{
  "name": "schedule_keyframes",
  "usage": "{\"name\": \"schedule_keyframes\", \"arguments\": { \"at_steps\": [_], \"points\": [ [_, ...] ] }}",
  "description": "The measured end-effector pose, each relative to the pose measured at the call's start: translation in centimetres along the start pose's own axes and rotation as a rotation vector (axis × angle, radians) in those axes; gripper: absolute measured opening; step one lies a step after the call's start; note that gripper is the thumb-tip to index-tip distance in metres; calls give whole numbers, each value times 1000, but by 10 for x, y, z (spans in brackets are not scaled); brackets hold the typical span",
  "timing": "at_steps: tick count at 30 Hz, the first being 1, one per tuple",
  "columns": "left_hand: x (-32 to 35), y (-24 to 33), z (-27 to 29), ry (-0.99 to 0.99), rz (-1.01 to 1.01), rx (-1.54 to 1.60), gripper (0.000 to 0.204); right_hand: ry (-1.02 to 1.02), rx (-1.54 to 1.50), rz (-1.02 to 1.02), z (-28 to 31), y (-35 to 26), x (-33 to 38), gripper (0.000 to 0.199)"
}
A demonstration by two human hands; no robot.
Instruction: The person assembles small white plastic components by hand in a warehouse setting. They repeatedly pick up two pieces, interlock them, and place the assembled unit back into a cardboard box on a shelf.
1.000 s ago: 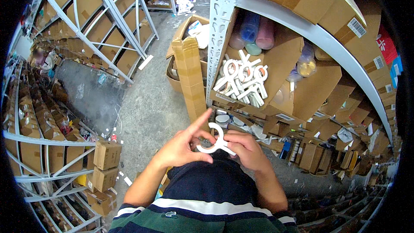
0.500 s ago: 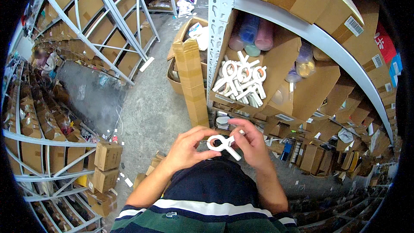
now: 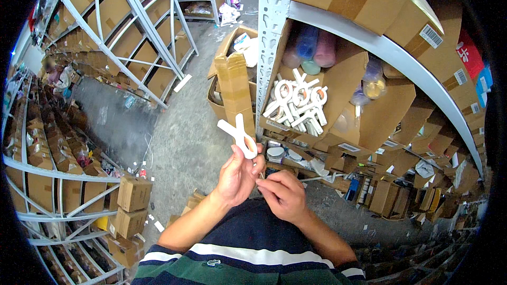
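White plastic, shaped like small scissors with a ring at one end and two flat prongs at the other, the clip [image 3: 240,136] stands above the left hand [image 3: 238,176], in front of the person's chest and just short of the shelf upright [image 3: 272,26]. Left fingers are closed on its ring end, gripping it from below. The right hand [image 3: 285,195] sits just beside the left, fingertips pinched together close under the clip's base; whether they hold a small part or only touch the left hand I cannot tell. To handle this well, I judge the left grip should stay low on the ring so the prongs remain free, with the right hand working close in and steady. Its long axis runs from lower right to upper left in the head view, ring nearest the palm, prongs splayed and pointing up and away toward the tall folded cardboard [image 3: 235,89]. More white clips [image 3: 296,100] lie heaped in an open box [image 3: 343,82] on the shelf beyond, well apart from the hands.
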State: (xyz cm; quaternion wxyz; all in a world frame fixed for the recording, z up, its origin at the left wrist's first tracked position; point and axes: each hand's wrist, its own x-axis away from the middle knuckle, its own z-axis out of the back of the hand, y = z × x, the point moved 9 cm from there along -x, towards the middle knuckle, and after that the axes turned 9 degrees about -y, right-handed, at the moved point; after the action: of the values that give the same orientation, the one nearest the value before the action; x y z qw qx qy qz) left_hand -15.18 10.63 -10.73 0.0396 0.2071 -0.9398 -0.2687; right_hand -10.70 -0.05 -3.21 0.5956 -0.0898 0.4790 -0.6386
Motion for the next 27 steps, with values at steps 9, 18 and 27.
{"name": "schedule_keyframes", "arguments": {
  "at_steps": [9, 18, 27],
  "points": [
    [5, -6, -18, -108, 74, 140, 43, -74, 322, 341, 7, -13, -8, 27],
    [9, 40, -13, -82, -157, -635, 53, 210, -334, 56, 53, -1, -5, 15],
    [27, 55, -46, -175, -368, -1194, 55, 162, 22, 108, 69, -34, -10, 23]
  ]
}}
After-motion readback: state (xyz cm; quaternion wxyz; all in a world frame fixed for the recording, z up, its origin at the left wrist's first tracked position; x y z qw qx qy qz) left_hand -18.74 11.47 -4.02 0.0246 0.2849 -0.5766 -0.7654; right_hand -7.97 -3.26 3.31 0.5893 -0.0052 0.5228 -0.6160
